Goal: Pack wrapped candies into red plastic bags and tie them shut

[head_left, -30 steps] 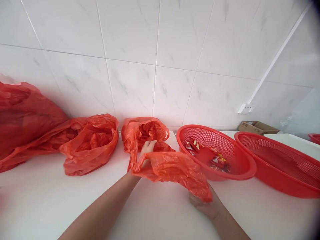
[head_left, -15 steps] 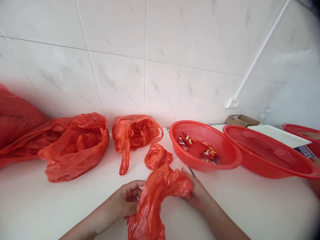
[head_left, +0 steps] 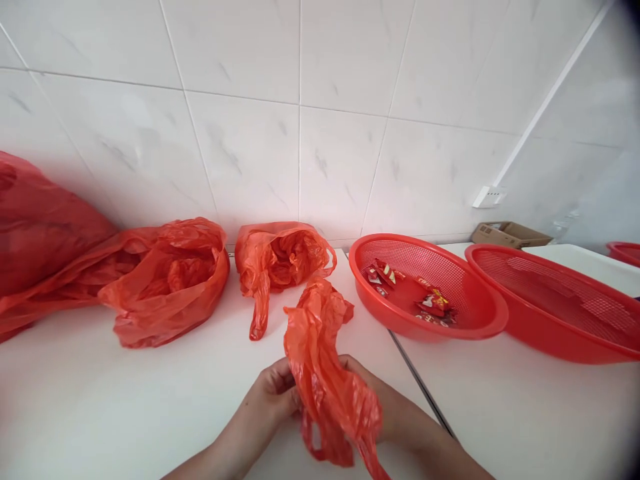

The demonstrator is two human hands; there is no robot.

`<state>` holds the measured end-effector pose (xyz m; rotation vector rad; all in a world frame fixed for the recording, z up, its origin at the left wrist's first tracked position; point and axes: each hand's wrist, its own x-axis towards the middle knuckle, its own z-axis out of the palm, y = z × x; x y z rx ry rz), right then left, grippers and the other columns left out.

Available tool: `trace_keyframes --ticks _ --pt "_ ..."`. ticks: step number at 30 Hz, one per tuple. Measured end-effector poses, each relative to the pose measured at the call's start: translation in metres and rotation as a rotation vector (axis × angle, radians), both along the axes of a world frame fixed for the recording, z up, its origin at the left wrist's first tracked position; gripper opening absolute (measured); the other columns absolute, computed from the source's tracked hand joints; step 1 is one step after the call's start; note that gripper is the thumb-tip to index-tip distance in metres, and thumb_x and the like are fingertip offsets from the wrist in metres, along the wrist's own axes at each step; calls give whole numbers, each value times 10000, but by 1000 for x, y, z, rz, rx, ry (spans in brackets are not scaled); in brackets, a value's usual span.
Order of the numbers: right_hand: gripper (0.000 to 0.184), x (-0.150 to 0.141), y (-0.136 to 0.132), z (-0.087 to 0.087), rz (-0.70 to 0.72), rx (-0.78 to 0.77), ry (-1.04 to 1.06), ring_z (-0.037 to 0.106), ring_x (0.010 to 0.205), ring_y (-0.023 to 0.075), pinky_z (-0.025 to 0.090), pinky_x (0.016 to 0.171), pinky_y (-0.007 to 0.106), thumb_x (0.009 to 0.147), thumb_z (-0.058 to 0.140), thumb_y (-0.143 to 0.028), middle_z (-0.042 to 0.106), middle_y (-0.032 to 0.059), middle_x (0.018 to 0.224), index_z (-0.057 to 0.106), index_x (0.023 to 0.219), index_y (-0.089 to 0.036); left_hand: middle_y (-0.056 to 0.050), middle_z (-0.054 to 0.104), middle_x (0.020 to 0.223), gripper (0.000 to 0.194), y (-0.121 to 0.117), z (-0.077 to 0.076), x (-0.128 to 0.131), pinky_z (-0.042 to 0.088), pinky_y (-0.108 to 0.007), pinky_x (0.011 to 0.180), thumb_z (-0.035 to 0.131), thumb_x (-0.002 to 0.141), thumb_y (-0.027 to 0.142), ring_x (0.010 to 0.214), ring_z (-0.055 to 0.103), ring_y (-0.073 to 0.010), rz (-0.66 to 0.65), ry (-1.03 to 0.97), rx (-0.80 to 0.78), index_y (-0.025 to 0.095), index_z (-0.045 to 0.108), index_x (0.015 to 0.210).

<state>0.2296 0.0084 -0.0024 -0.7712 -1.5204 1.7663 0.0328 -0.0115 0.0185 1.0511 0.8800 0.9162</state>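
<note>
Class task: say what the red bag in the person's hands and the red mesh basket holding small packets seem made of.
The red bag looks like thin polyethylene film: glossy, translucent, soft creases. The red mesh basket looks like moulded rigid plastic: shiny, with a perforated wall.

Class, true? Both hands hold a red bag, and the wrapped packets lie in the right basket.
No: the packets lie in the left basket, not the right basket, as the head view shows. The left hand and right hand hold the red bag.
</note>
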Motion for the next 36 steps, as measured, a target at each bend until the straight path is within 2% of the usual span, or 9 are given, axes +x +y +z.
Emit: trace_keyframes --ticks 4,9,12,15,18,22,26,31,36 --pt "300 0 -1 2 -58 -200 51 588 712 142 456 664 266 626 774 -217 645 14 814 626 882 -167 -46 671 756 191 -3 1 3 456 -310 751 703 746 355 754 593 -198 -83 -21 -16 165 690 741" --pt "110 16 7 10 -247 -224 73 439 512 79 344 518 214 694 673 -236 564 -32 583 600 665 -159 -66 671 918 218 3 -6 -8 483 -327 778 652 786 370 809 618 -194 109 -259 -166 195 665 915" --pt "121 23 7 20 -243 -216 9 408 470 82 334 497 225 705 638 -242 519 -40 520 576 627 -172 -73 636 1019 247 5 -5 -14 485 -325 772 579 834 404 846 610 -197 200 -161 -119 216 617 990" --pt "126 21 4 24 -256 -217 22 425 480 89 346 511 233 738 615 -281 515 -39 537 578 676 -178 -64 527 1193 352 -3 -3 -17 477 -352 808 434 886 519 963 559 -217 410 76 197 305 506 1156" --pt "147 14 0 24 -240 -205 56 438 498 91 344 518 227 760 628 -308 521 -37 549 584 714 -176 -74 406 1272 710 -15 -5 -16 461 -406 878 604 706 649 1069 484 -277 562 356 795 383 355 1316" --pt "174 11 -1 15 -198 -279 150 486 589 98 377 579 227 771 682 -326 568 -20 667 593 755 -177 -112 388 1305 832 -19 -11 -12 459 -411 925 691 716 165 1184 442 -297 423 840 1149 364 270 1406" --pt "267 29 -3 7 -150 -180 193 510 671 119 395 651 249 806 660 -405 550 -4 716 573 722 -167 -111 539 1163 566 1 -5 -30 468 -408 877 483 697 -14 1067 530 -266 389 920 995 249 546 1194" --pt "386 55 -19 18 -118 3 18 495 684 131 402 676 265 821 600 -511 533 17 738 542 678 -157 13 598 699 79 11 24 -58 442 -236 540 613 725 197 584 544 -139 343 397 180 218 563 782" --pt "250 55 -53 27 -623 202 -439 552 684 157 460 611 262 897 492 -434 594 40 811 582 924 -202 28 587 677 177 -6 35 -47 439 -217 565 657 756 342 581 512 -108 204 45 -184 209 541 774"
